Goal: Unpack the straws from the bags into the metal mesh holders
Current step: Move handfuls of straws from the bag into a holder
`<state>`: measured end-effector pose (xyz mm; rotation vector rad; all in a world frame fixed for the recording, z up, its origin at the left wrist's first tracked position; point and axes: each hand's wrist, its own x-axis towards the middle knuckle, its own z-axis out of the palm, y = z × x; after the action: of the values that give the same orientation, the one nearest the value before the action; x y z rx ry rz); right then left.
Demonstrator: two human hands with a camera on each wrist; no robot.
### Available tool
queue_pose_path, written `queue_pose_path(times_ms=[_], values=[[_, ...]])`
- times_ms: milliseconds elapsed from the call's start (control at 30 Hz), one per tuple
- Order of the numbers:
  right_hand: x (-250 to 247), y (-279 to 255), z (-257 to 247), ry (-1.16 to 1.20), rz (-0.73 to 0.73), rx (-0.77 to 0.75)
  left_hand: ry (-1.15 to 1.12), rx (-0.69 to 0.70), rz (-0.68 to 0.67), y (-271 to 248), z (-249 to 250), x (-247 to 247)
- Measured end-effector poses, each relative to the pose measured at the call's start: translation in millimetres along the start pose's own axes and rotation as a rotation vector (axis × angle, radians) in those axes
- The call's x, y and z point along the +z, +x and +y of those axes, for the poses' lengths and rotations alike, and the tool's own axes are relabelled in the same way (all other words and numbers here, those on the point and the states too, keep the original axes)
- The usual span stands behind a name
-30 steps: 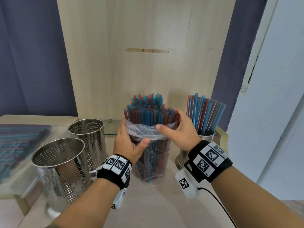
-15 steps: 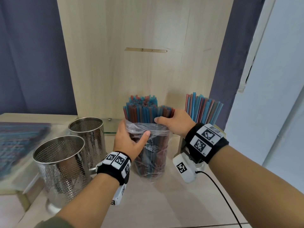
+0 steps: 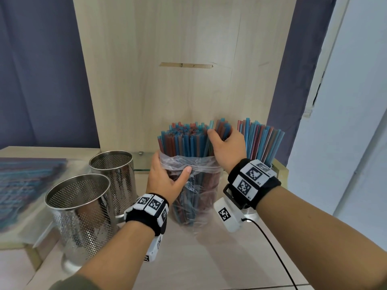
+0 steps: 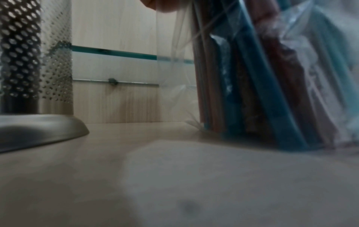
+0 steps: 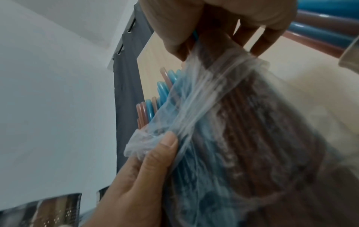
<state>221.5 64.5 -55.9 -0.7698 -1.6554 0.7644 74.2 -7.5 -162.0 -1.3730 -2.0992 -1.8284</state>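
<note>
Head view shows the bag of straws [image 3: 195, 193] standing upright on the tabletop [image 3: 209, 258], directly between the two hands, its clear plastic bunched down around the middle so the red and blue straw tops stand bare above the rim. The left hand [image 3: 165, 181] wraps the bag's near-left side, thumb pressed across the crumpled rim; this probably pins the plastic down and keeps the bundle from tipping while straws are drawn up. The right hand [image 3: 227, 147] is curled round a clutch of straws [image 3: 223, 128] at the bundle's right edge, fingers dug in among them, apparently splitting off a portion small enough to lift free.

Just behind the right hand, a filled holder [image 3: 259, 141] already carries its fan of straws. Left of the left hand stand two empty metal mesh holders, the near holder [image 3: 81, 212] and the far holder [image 3: 113, 176], mouths up and within easy reach, presumably waiting for this load. Further left lies another flat pack of straws [image 3: 25, 183], blurred.
</note>
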Motion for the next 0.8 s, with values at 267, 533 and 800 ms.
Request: queue_pose_path(times_ms=[267,533,800], values=[[0,13,-10,0.107,0.014,0.040,0.014,-0.005,0.004,0,5,-1],[-3,20,-10,0.211,0.020,0.047,0.021,-0.024,-0.044,1,0,-1],[-11,36,-27,0.295,0.040,0.062,0.016,-0.003,-0.026,1,3,-2]])
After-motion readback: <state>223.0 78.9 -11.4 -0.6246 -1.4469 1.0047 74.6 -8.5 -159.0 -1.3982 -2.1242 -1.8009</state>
